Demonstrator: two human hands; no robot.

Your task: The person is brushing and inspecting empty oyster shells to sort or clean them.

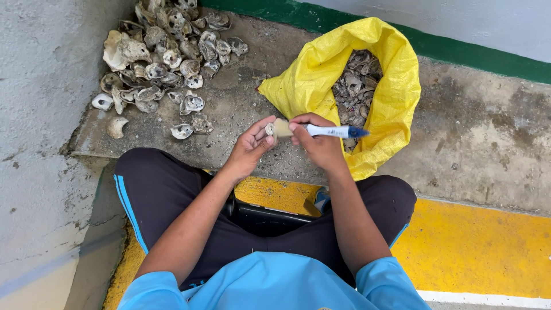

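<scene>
My left hand [251,146] holds a small pale oyster shell [270,129] at its fingertips. My right hand [320,143] grips a paintbrush [330,131] with a white and blue handle, its tan bristles pressed against the shell. Both hands meet above the edge of a concrete step [229,109], just in front of an open yellow woven sack [313,80] that holds many dark shells [356,86].
A heap of several pale oyster shells [160,51] lies on the step at the upper left, beside a grey wall [40,115]. A yellow painted floor [476,252] lies at the right. A black seat [264,218] shows between my knees.
</scene>
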